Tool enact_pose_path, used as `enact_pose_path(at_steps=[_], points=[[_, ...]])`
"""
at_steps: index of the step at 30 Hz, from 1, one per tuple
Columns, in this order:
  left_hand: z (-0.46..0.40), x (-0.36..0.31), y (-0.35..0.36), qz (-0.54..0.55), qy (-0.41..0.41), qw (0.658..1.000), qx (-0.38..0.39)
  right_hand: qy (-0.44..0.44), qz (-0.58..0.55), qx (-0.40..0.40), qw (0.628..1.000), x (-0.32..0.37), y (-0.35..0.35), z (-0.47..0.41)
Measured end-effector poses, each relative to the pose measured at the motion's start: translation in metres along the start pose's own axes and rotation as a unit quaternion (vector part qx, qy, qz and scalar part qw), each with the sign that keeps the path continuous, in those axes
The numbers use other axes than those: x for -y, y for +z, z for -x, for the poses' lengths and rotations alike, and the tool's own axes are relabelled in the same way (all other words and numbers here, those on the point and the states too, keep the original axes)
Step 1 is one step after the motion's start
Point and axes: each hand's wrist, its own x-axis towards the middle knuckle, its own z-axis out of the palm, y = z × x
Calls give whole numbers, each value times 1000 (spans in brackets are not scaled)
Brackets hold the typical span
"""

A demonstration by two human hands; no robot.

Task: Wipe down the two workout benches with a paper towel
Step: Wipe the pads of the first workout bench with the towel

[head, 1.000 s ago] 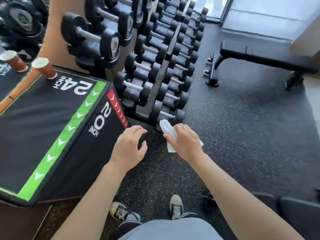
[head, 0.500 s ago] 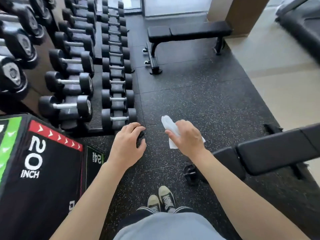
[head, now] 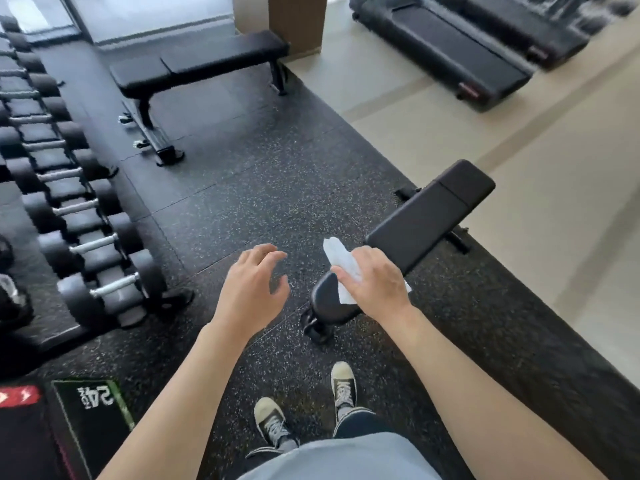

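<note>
View swung right — near bench (head: 429, 216) now under right hand (head: 375, 284), grip clamped on paper towel (head: 341, 263); left hand (head: 251, 289) slack.

My right hand (head: 375, 284) holds a paper towel (head: 341, 263) over the near end of a workout bench (head: 427, 220), which runs from lower centre up toward the right of the frame. My left hand (head: 251, 289) hangs just left of it, above the rubber floor mat (head: 242, 202), touching nothing. A second bench (head: 201, 62) stands at upper centre, well apart from the first. A dumbbell rack (head: 65, 202) fills the left edge. A plyo box (head: 69, 427) sits in the lower left corner. Treadmills (head: 460, 50) occupy the upper right. My shoes (head: 304, 403) stand at bottom centre, below the nearer bench.
</note>
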Motion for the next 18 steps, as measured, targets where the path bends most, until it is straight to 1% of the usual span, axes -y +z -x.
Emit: enact_pose_path(at_steps=[6,9,14,18], points=[[-30,-53,21,-2,46,999,5,43,9,-27,999,-46,-42,12],[-41,-82,37,-9,55,998,6,56,7,-26,998,-76,-56,16],[-59,-133,68,-22,48,999,3,49,0,-29,998,-143,-73,17],[-71,-175,101,-44,17,999,-7,20,-15,-14,1000,-203,-82,9]])
